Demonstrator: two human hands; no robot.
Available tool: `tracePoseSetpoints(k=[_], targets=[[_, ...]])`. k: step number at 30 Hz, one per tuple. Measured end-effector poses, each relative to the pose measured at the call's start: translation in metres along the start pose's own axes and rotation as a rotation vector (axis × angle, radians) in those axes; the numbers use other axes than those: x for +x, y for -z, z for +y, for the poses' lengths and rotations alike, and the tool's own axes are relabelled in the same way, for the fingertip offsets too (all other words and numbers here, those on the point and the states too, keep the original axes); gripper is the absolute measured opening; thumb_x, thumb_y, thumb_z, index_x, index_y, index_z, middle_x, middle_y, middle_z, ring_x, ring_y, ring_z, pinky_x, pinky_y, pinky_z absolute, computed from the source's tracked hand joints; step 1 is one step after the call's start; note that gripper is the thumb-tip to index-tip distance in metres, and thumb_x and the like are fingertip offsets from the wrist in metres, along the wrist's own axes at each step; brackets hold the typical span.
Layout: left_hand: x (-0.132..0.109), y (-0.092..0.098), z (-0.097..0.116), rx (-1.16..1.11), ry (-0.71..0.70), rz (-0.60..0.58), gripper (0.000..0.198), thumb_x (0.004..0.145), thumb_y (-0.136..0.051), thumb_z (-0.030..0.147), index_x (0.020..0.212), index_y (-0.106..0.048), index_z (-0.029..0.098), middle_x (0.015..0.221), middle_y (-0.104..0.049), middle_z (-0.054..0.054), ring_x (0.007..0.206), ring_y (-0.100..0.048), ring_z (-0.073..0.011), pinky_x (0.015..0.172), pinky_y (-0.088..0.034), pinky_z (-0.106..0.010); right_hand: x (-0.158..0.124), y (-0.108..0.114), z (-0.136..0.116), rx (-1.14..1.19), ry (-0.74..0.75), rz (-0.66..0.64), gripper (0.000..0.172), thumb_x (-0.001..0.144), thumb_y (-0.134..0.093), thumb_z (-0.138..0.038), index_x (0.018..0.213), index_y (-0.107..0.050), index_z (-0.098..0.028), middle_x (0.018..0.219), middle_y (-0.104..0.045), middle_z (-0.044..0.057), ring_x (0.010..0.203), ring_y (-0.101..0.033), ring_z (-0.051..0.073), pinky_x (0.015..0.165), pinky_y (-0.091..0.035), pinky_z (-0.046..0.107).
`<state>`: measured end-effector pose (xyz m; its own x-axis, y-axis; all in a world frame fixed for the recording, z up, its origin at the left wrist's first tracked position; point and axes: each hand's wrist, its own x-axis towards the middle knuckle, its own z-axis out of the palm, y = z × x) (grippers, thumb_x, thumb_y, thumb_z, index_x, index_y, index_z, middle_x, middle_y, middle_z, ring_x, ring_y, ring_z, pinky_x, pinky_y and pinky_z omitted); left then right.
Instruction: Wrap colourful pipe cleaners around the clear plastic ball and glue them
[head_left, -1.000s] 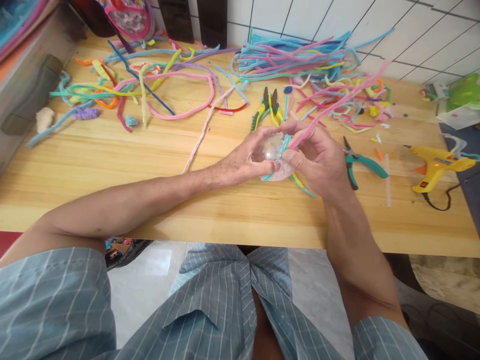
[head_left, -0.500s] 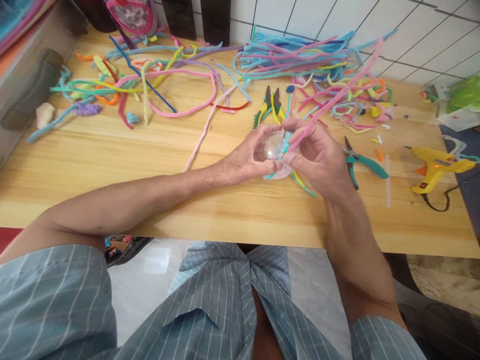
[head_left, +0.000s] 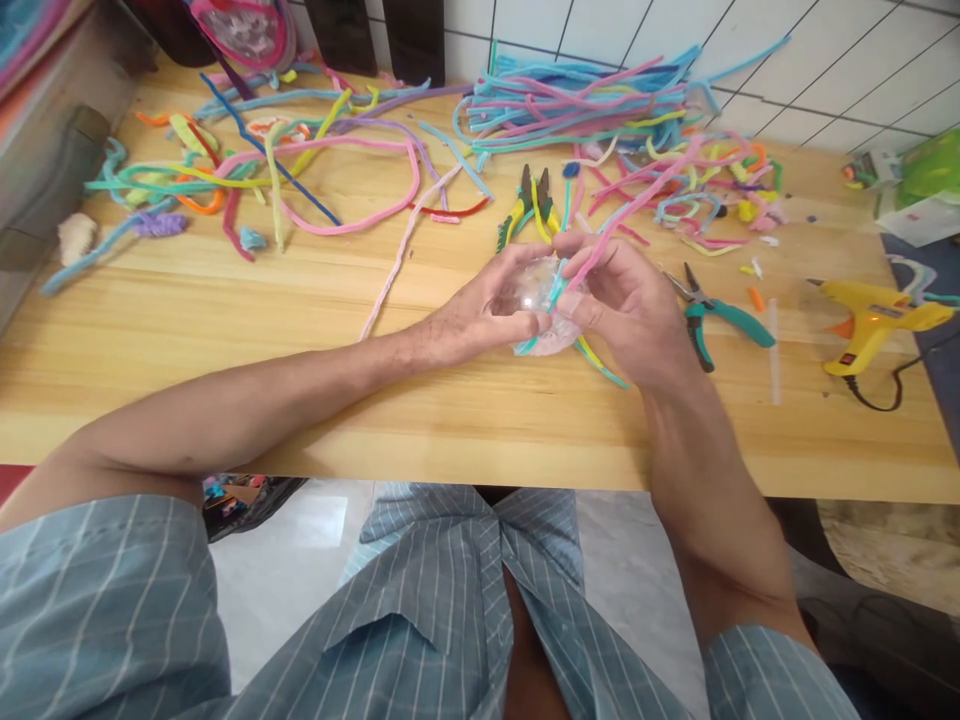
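My left hand point(head_left: 480, 310) curls round a small clear plastic ball point(head_left: 534, 296) held just above the wooden table point(head_left: 225, 320). Teal, yellow and pink pipe cleaners are wrapped on the ball, and their ends point(head_left: 600, 362) stick out below it. My right hand point(head_left: 626, 300) is closed, thumb and fingers pinching a long pink pipe cleaner point(head_left: 637, 198) against the ball. That pink strand runs up and to the right over the table, its far end blurred.
Loose pipe cleaners point(head_left: 300, 160) cover the table's far half, with a thick bundle point(head_left: 585, 100) by the tiled wall. Yellow-handled pliers point(head_left: 529, 205) lie behind my hands, teal-handled pliers point(head_left: 712, 318) to the right, and a yellow glue gun point(head_left: 874, 320) with a glue stick point(head_left: 775, 355) further right.
The pink pipe cleaner's free end has swung lower and nearer the table. Both hands stay on the ball, shifted slightly left in view.
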<state>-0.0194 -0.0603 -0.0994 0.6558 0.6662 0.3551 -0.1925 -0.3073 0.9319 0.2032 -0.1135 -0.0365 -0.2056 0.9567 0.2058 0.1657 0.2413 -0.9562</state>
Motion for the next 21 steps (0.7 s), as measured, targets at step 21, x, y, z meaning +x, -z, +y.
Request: tracePoseSetpoints(k=[21], targets=[[-0.001,-0.005,0.014,0.097,-0.035,0.050,0.086,0.090,-0.084,0.075,0.159,-0.058,0.030,0.166,-0.064,-0.014,0.161,-0.055,-0.0415,0.137,-0.044,-0.064,-0.001,-0.003,0.012,0.025,0.013,0.055,0.035,0.083,-0.094,-0.066,0.101,-0.078,-0.041,0.151,-0.077,-0.003,0.147,-0.067,0.038,0.129,-0.054,0.066]])
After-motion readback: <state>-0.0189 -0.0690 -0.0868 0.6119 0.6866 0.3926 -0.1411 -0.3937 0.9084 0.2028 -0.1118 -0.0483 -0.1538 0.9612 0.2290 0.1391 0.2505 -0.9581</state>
